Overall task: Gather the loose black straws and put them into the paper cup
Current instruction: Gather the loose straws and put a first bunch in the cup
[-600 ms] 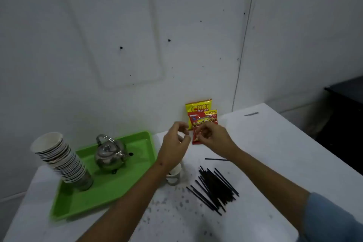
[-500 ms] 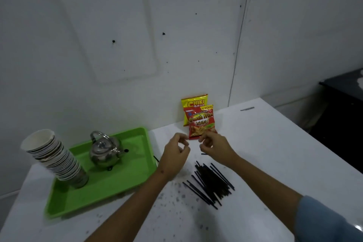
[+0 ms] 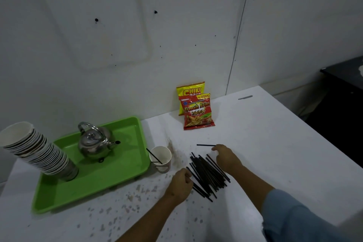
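Note:
A white paper cup (image 3: 164, 160) stands on the white table just right of the green tray, with one black straw (image 3: 153, 156) leaning in it. A pile of loose black straws (image 3: 206, 175) lies to the right of the cup. One single straw (image 3: 205, 145) lies apart, behind the pile. My left hand (image 3: 179, 184) is curled at the pile's left edge, fingers closed around a straw end. My right hand (image 3: 227, 158) rests over the pile's far right side, its fingertips touching the right end of the single straw; whether it grips is unclear.
A green tray (image 3: 125, 171) on the left holds a metal kettle (image 3: 94, 141) and a leaning stack of paper cups (image 3: 37, 151). Two snack bags (image 3: 196, 112) lean against the wall behind. The table edge (image 3: 314, 129) runs diagonally at the right, beside a dark cabinet (image 3: 345, 88).
Both hands have come down from above the cup, where they were pinched together, to the straw pile. The cup, hidden before by my left hand, now shows with one straw in it.

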